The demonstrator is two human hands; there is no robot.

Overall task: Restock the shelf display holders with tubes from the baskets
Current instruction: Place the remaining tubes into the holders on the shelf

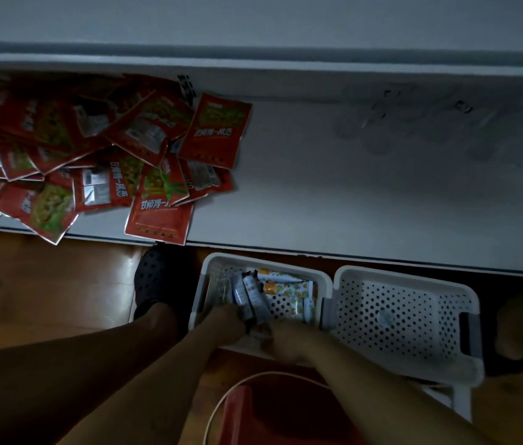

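Note:
Two white perforated baskets stand on the floor under the shelf edge. The left basket (212,268) holds several tubes: dark grey ones (250,293) and orange-and-white ones (289,290). My left hand (231,322) reaches into this basket and grips a bunch of the dark grey tubes. My right hand (286,342) is at the basket's near rim, fingers curled; it is dim and blurred, so what it holds is unclear. The right basket (408,316) looks empty.
A white shelf (350,194) spans the view, with a pile of red snack packets (93,155) on its left part. My foot in a black clog (154,277) stands left of the baskets. A red stool (253,419) and a white cable (221,403) lie below my arms.

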